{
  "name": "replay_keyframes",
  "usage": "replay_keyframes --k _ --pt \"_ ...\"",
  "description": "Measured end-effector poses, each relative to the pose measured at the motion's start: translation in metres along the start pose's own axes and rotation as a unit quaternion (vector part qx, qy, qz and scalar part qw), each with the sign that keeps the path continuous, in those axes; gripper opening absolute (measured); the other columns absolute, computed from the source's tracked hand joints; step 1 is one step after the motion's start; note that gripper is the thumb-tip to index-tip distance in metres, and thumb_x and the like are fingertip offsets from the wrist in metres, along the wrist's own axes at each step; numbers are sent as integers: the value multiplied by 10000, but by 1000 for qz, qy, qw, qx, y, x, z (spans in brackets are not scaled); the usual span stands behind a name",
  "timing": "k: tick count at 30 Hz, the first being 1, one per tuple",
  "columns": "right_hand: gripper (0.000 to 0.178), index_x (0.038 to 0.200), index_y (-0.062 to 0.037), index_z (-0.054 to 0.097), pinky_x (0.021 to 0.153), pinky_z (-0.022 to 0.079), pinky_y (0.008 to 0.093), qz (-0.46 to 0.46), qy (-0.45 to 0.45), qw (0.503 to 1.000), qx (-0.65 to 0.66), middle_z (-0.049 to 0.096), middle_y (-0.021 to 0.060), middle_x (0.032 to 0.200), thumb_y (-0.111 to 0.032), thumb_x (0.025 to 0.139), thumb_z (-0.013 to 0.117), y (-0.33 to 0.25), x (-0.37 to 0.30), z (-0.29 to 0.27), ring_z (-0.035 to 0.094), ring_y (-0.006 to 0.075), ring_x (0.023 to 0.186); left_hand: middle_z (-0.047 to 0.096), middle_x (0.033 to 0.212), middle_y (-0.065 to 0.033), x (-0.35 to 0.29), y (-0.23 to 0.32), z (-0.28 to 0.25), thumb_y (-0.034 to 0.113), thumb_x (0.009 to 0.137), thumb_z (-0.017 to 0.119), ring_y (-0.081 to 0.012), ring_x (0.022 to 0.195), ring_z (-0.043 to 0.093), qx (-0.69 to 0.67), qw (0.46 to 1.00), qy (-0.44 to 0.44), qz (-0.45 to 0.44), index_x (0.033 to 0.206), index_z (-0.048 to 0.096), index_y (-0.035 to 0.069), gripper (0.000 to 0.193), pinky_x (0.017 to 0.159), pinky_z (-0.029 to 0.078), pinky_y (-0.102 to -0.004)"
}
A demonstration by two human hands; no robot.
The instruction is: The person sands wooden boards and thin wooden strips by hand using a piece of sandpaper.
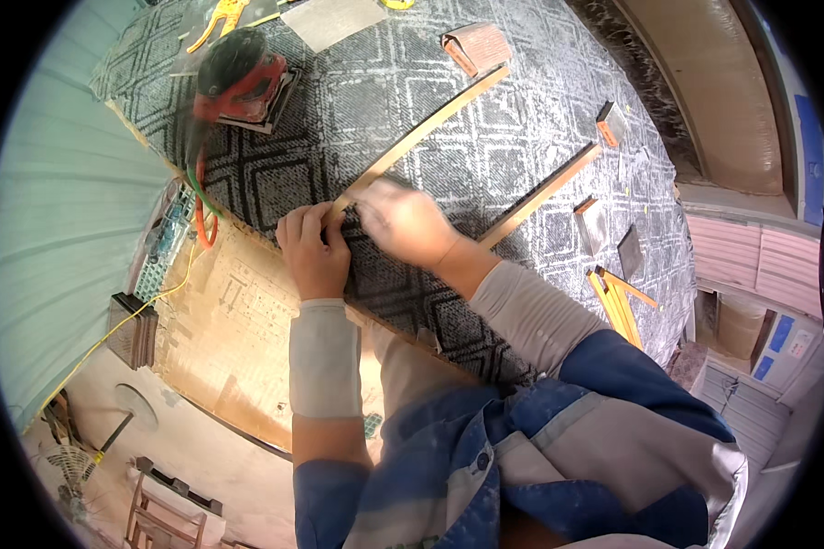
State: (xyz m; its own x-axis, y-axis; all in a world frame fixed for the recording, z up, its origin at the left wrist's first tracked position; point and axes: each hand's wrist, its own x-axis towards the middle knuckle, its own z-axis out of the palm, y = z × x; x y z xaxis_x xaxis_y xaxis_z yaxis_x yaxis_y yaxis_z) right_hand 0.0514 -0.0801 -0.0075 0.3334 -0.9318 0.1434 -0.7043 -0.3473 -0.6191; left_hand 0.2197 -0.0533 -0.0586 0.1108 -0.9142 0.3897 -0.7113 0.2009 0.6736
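Observation:
A long, thin wooden strip (430, 125) runs slantwise over the patterned grey cloth. My left hand (313, 245) is closed on its near end, by the table's front edge. My right hand (401, 220) is at the strip just beyond the left, blurred by motion; its fingers and anything in them cannot be made out. Farther right lies a second wooden strip (542, 196), its near end hidden behind my right wrist.
Left on the cloth stands a red and black power sander (247, 87) with an orange hose (201, 212). Sanding blocks (611, 123) (590, 226), a folded abrasive piece (478, 48), a grey sheet (332, 20), yellow-handled pliers (221, 16) and a yellow folding rule (616, 306) lie around.

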Motion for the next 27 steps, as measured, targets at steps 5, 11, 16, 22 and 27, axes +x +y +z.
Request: replay_keyframes --k 5,11,16,22,27 --pt "226 1147 -29 690 724 601 418 45 64 995 -56 720 169 1022 -117 956 607 36 12 -17 722 327 795 646 992 -75 -1 0 3 110 867 760 -309 958 582 -6 1000 4 -12 1013 695 80 162 863 470 -432" --pt "219 1120 -25 727 737 598 403 73 101 992 37 720 167 1049 -120 935 659 22 14 -7 720 339 799 642 974 -68 -1 -1 1 127 874 759 -308 946 583 -13 1000 4 -14 1007 695 86 153 854 469 -428" --pt "220 1132 -31 720 702 597 409 25 53 997 58 719 169 1049 -109 944 638 13 8 3 719 336 777 644 969 -59 -2 0 2 130 876 760 -299 950 587 -18 1000 2 -25 1002 694 90 147 860 471 -425" --pt "208 1119 -26 720 709 598 407 -1 78 995 56 722 154 1034 -113 953 629 9 7 8 715 342 784 645 970 -56 -2 -2 2 114 863 767 -295 951 589 -18 999 -3 -27 988 693 90 147 864 473 -419" --pt "222 1126 -27 723 683 590 368 60 115 992 3 714 148 1003 -134 954 632 22 12 0 709 301 734 645 962 -54 1 -1 4 91 851 773 -292 939 590 -21 999 7 -26 984 695 88 154 851 475 -415"
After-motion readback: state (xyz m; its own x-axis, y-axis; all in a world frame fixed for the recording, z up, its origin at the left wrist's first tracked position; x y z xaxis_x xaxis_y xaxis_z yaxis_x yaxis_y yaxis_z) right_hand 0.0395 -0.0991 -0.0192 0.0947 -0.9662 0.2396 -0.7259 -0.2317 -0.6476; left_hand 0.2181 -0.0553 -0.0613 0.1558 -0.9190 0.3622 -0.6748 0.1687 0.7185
